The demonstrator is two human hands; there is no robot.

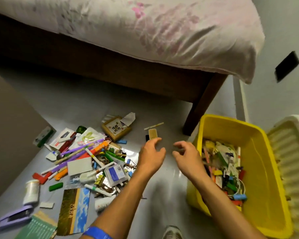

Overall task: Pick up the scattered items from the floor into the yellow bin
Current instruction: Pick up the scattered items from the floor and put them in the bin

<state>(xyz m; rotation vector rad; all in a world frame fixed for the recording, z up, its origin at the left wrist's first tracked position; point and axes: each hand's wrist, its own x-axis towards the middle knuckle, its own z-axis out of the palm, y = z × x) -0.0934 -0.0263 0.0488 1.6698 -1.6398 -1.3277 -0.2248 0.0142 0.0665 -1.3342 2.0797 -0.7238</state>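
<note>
The yellow bin (259, 135) stands on the grey floor (73, 104) at the right, beside the wooden leg of the bed (202, 107), and already holds a jumble of small things at its left end. A pale ribbed lid (290, 152) lies just beyond its right rim.

In the head view both of the person's arms reach forward over the bare patch of floor between the bin and the heap. The left hand (151, 152) hangs with fingers loosely curled and holds nothing; its fingertips are just short of a small tan card (152, 134) lying on the floor next to a thin white stick (154, 126). The right hand (186, 156) hovers near the bin's left wall, fingers relaxed and spread, also empty.

The scattered items (86, 159) lie in a pile to the left: purple and orange pens, white markers, a small clear box with a blue label (115, 174), a square patterned box (116, 129), a white bottle (31, 190) on its side and a picture card of sky and field (74, 209). A blue wristband (97, 233) shows on the left forearm at the bottom edge.
</note>
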